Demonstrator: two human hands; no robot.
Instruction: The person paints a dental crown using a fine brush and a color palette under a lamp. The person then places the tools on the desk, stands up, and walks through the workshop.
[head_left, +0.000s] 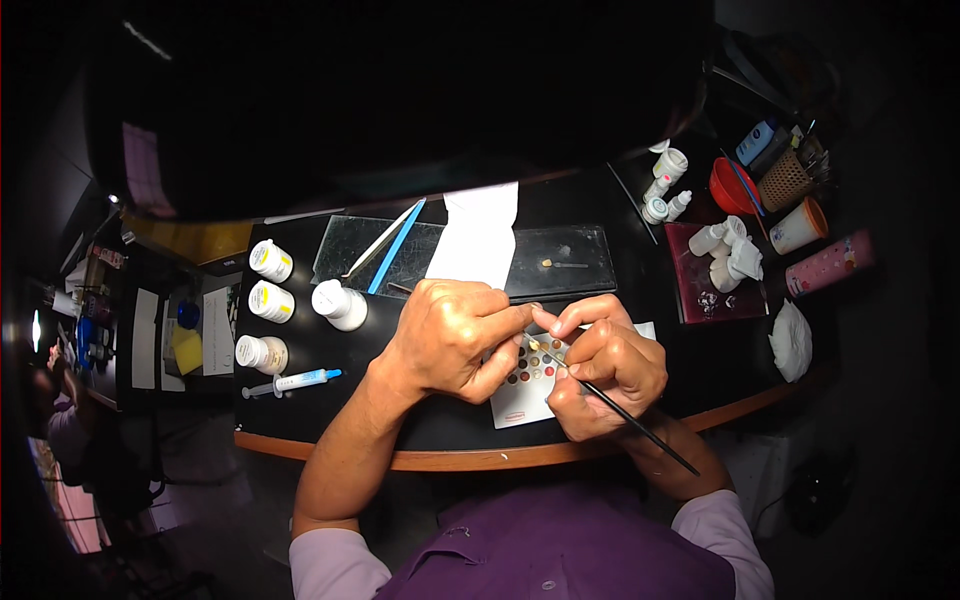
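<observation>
My left hand (pixel 455 340) is closed, its fingertips pinching around a small pale yellowish piece (pixel 535 345), partly hidden by the fingers. My right hand (pixel 610 365) grips a thin black-handled brush (pixel 630 420), its tip at that piece, and my fingertips of both hands nearly meet. Just below lies a white palette card (pixel 515 405) with rows of round colour wells. Behind my hands are a white paper sheet (pixel 475 225), a dark glass slab (pixel 560 240) with a small tool on it, and white and blue tweezer-like tools (pixel 395 245).
Several white jars (pixel 270 300) and a syringe (pixel 300 382) sit left. Right are a red bowl (pixel 725 190), a maroon slab (pixel 685 290) with bottles, and crumpled tissue (pixel 790 340). A black overhang (pixel 400 100) spans the back. Another person (pixel 65 410) sits at far left.
</observation>
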